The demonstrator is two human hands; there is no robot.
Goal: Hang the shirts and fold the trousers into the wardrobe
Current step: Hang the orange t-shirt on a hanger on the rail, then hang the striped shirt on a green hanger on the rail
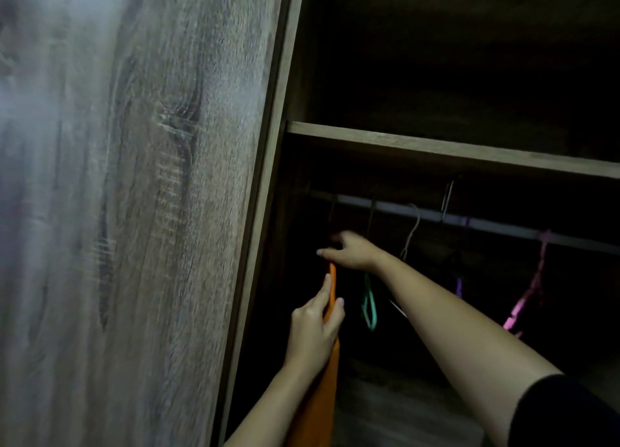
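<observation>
Grips the orange shirt [322,396] with the left hand [315,329]: thumb on one side, curled fingers on the other, forefinger laid straight up along the cloth. Runs long and narrow, close to upright, top end leaning slightly right. Lower part below the grip, down past the bottom edge of the view; thin upper strip above the grip, up to the right hand [349,250]. Hangs inside the wardrobe [278,144] at its left edge, just beside the door [151,212] and under the left end of the rail [486,223]. Reaches the right hand over the top of that strip, thumb stretched left, fingers lost in the dark; cannot tell whether closed on anything. Further right along the rail: a green hanger [369,302] just behind the right wrist, then a wire hanger [411,232], a purple hanger [459,285] and a pink hanger [526,299], all apart from the shirt. Above the rail, a shelf [436,148].
</observation>
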